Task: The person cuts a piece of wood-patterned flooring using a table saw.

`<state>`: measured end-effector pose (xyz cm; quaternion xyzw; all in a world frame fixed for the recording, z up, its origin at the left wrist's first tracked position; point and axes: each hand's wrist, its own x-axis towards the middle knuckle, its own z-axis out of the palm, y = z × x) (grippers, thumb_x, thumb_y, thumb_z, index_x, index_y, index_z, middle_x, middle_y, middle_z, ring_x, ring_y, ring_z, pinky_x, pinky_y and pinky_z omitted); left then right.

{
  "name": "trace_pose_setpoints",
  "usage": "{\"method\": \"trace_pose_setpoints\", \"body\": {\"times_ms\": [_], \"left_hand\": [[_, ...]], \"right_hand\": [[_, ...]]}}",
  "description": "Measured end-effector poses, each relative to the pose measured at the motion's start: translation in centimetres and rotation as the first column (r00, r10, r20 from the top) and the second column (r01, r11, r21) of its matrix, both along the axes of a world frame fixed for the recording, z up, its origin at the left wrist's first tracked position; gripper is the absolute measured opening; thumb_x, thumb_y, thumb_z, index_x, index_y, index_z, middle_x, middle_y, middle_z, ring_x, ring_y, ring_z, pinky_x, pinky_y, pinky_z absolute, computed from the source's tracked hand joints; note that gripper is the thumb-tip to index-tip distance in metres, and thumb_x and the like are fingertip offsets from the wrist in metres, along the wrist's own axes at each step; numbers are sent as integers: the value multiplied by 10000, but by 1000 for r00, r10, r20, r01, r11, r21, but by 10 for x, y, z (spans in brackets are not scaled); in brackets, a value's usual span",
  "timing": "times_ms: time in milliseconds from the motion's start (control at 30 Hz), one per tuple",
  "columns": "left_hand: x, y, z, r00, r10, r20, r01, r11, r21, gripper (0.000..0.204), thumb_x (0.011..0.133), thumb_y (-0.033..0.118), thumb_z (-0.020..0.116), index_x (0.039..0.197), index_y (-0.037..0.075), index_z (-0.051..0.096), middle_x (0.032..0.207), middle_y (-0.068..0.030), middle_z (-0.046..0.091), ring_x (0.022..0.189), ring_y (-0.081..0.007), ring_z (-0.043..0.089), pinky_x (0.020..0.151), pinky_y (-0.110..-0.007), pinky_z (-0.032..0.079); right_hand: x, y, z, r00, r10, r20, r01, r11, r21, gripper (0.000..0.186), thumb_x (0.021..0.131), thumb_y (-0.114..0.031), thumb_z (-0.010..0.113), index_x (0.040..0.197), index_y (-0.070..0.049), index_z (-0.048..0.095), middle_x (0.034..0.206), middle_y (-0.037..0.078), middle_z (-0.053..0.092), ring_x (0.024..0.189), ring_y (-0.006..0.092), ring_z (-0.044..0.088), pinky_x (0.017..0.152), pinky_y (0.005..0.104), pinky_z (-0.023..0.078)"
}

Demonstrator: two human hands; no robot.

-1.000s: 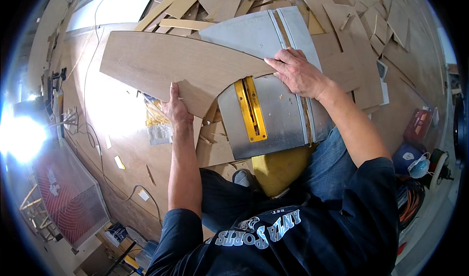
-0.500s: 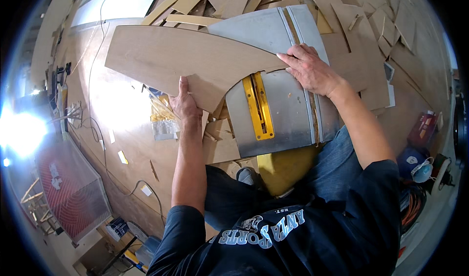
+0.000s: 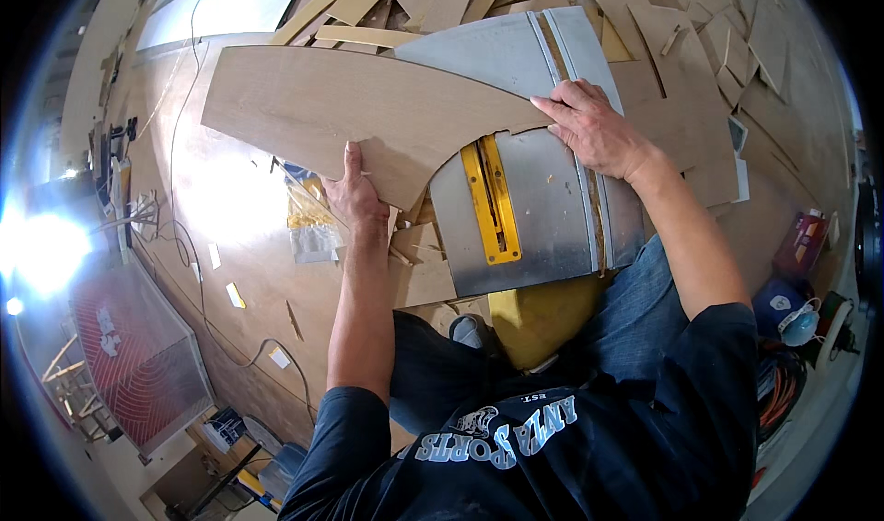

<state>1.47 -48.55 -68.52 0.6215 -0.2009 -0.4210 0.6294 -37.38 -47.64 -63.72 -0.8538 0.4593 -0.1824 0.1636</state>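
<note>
A brown wood panel (image 3: 341,106) with a curved edge lies partly across the grey metal top of a table saw (image 3: 552,212). Its wide end reaches out past the saw's left side. My left hand (image 3: 354,194) grips the panel's near edge, thumb on top and fingers hidden underneath. At the narrow right end, my right hand (image 3: 599,139) pinches the panel between thumb and fingers. Below the panel's concave cutout shows the saw's yellow throat plate (image 3: 491,203), with a dark slot down its middle. No raised blade can be made out.
Wood offcuts (image 3: 442,5) pile up beyond the saw and to its right. A dark cord (image 3: 173,180) runs over the floor at left, near a bright lamp (image 3: 46,245). A yellow block-like thing (image 3: 539,318) sits between my legs. A blue respirator (image 3: 799,323) is at far right.
The whole view has shifted slightly to the right. My right hand and the panel's narrow end have moved a touch right over the saw top; both grips are the same.
</note>
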Motion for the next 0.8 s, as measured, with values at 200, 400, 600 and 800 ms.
{"method": "trace_pose_setpoints", "body": {"times_ms": [200,400,600,800], "left_hand": [[-5,0,6,1000,-3,1,3,1000,15,870,939,222,849,1590,8,313,1390,-222,576,1183,-320,657,920,-430,641],[-4,1,9,999,-10,32,10,1000,-2,762,962,217,825,1545,-8,389,1375,-201,593,1180,-310,657,913,-425,633],[-6,2,16,999,-43,23,43,999,1,653,986,191,794,1499,-16,446,1305,-182,636,1107,-288,687,874,-401,638],[5,1,8,999,-39,27,39,999,-2,612,997,181,778,1479,-20,458,1295,-178,637,1095,-282,691,850,-398,645]], "right_hand": [[-2,1,-1,1000,4,2,-4,1000,-5,430,1017,-159,670,1424,-24,646,1219,63,569,1234,240,563,1147,418,438],[1,1,0,1000,21,4,-20,1000,-24,420,1004,-143,678,1405,-19,655,1212,69,567,1241,251,562,1131,418,440],[3,2,-2,999,32,9,-31,999,-38,440,987,-117,689,1413,-13,647,1202,73,564,1225,249,559,1138,417,427],[6,1,-6,999,39,-14,-40,999,-23,439,986,-130,695,1409,-22,651,1217,66,562,1246,246,552,1138,429,442]]}}
